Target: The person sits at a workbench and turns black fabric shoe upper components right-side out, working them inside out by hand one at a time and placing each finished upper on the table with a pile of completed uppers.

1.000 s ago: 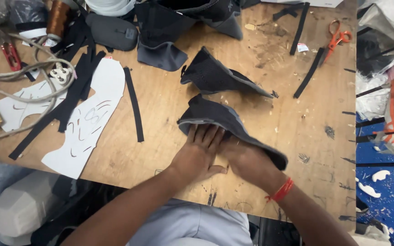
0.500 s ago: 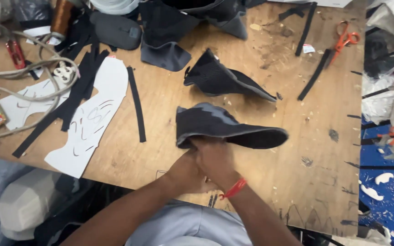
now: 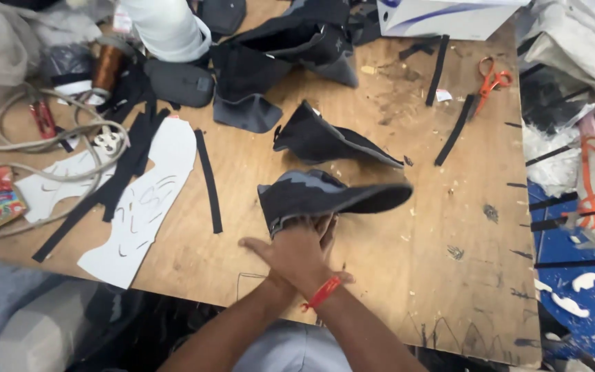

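Hands stacked: your right hand [image 3: 302,256] over left hand [image 3: 280,251], fingers flat, spread narrow, pressing near edge of dark shoe upper [image 3: 325,196] against plywood table [image 3: 414,275], apparently flattening seam. Second upper [image 3: 325,138] lies just beyond.

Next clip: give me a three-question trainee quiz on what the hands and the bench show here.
1. True or false: both hands rest at the near end of the dark folded fabric piece.
2. What colour are the scissors near the table's far right corner? A) orange B) green C) white
3. Name the pale flat shape lying left of the hands.

Key
1. True; the hands overlap, so which lies on top cannot be told.
2. A.
3. A white paper pattern, beside a black strip.
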